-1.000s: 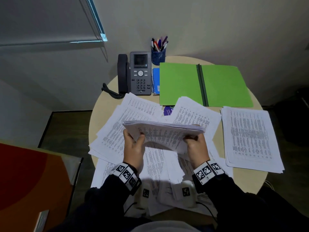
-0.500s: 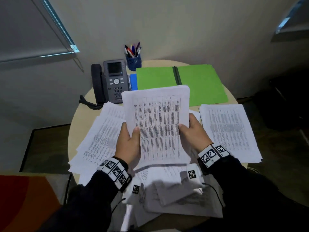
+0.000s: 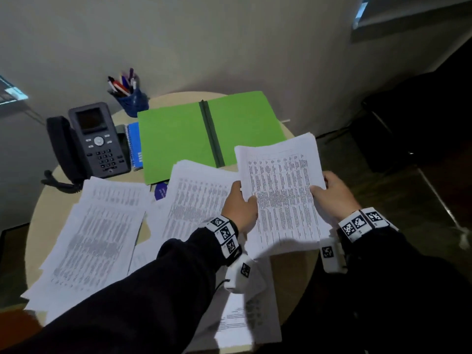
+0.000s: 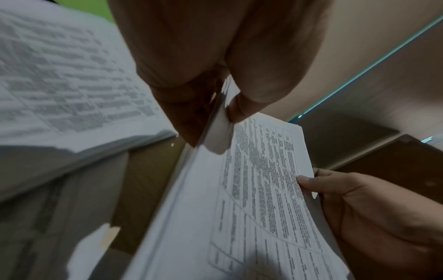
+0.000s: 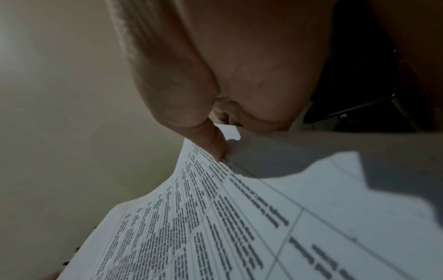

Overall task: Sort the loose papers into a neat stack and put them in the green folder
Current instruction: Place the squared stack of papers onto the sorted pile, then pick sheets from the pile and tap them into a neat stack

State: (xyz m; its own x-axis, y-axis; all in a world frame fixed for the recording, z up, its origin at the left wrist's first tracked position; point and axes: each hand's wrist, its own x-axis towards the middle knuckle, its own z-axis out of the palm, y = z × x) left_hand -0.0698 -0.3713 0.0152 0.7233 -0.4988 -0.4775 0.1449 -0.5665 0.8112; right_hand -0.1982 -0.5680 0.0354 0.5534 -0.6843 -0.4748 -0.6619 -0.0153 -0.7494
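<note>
Above the right near part of the round worktop (image 3: 301,277), both hands grip a sheaf of papers (image 3: 283,195): left hand (image 3: 240,208) pinching its left edge, right hand (image 3: 332,198) its right edge. Loose papers (image 3: 102,226) spread across the left side. Farther back lies the open green folder (image 3: 178,139), left of it a phone (image 3: 97,141).

A round, light-wood counter (image 3: 298,272) stands against a plain off-white wall (image 3: 204,39). At the far left of the counter sit a dark desk phone (image 3: 94,141) with a coiled cord and a blue pen cup (image 3: 132,100). A window blind edge (image 3: 12,92) shows at far left, a lit window corner (image 3: 362,11) at upper right. The floor (image 3: 398,190) on the right is dark. Lighting is dim.
</note>
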